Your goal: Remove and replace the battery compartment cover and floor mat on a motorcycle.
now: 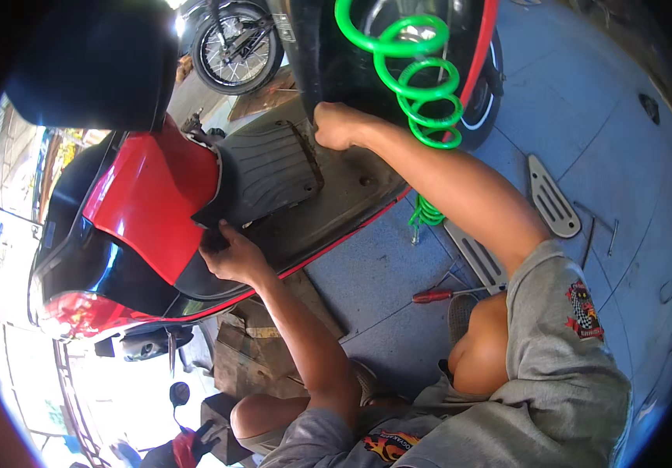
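A red and black scooter [152, 195] fills the left and middle of the view. My left hand [234, 256] is curled at the edge of a black plastic panel [212, 214], below the scooter's red body panel; the thumb shows, the other fingers are partly hidden. Up at the far end of the footboard [351, 179], my right hand [340, 126] is closed beside the dark front shield [351, 78]. Its fingertips and anything in them are hidden. Between my hands lies a ribbed dark floor panel [265, 168], its right edge looking raised from the footboard.
A coiled green air hose [429, 66] hangs over my right forearm. Two slotted metal foot plates [554, 196], a red-handled screwdriver [433, 296] and a T-shaped wrench [613, 236] lie on the blue tiles. Cardboard [254, 351] lies beneath the scooter's near side; a spoked wheel [237, 51] stands behind.
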`<state>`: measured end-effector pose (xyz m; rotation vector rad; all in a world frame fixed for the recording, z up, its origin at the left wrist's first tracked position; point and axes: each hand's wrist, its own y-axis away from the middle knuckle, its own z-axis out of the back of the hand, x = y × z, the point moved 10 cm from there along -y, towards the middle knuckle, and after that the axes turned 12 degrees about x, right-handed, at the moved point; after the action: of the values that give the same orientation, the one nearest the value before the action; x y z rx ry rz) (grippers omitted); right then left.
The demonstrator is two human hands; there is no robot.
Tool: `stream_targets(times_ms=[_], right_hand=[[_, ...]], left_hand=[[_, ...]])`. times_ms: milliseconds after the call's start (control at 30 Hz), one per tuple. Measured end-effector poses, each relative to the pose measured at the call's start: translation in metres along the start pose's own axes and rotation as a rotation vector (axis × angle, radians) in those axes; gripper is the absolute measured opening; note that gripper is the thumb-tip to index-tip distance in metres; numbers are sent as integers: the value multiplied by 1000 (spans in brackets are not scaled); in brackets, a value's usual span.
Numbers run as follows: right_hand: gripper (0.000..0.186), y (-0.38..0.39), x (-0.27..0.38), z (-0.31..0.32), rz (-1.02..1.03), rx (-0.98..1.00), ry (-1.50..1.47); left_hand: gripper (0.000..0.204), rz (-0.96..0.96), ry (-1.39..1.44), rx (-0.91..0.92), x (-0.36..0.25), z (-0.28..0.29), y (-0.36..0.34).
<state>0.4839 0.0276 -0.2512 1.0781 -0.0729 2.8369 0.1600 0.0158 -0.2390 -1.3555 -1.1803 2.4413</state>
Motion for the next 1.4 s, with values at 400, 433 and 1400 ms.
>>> stream_targets(times_ms=[400, 433, 1400], right_hand=[[22, -10, -22, -10, -38, 96, -208], [22, -9, -21, -8, -13, 88, -186], [27, -21, -2, -4, 172, 5, -107]], left_hand=[[30, 283, 692, 217, 37, -43, 7], [29, 300, 699, 208, 38, -43, 9], [35, 44, -242, 78, 11, -26, 1]])
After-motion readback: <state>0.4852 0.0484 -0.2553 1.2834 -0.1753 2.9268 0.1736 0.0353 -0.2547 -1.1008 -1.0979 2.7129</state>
